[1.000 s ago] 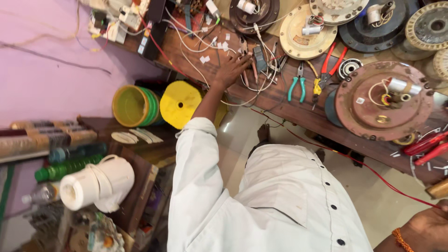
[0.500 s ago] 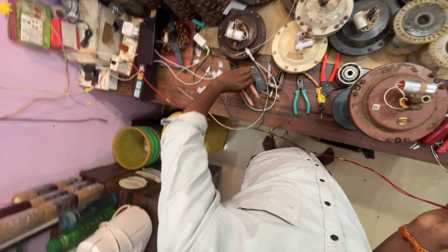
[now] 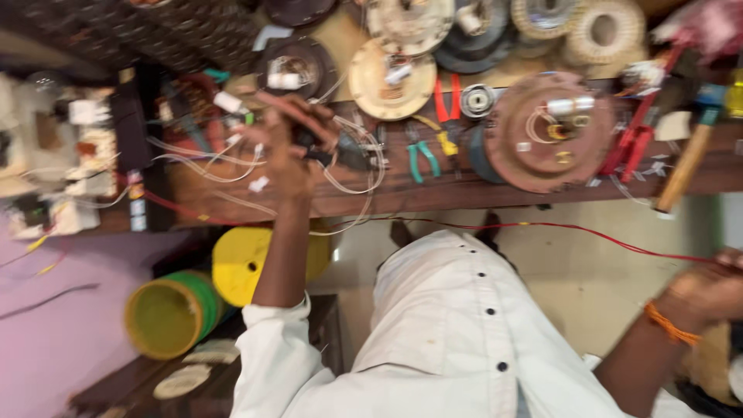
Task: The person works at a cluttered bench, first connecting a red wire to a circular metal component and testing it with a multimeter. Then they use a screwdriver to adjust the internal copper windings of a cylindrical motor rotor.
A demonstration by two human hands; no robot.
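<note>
1. Wooden table crosses the upper frame, cluttered with motor parts.
2. Left hand, upper left of centre, grips a dark tool among white wires.
3. Right hand, at right edge, is blurred; grip unclear.

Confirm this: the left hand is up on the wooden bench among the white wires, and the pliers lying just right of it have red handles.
Not quite. In the head view the left hand is on the wooden bench among the white wires, but the pliers just right of it have green handles, not red.
</note>
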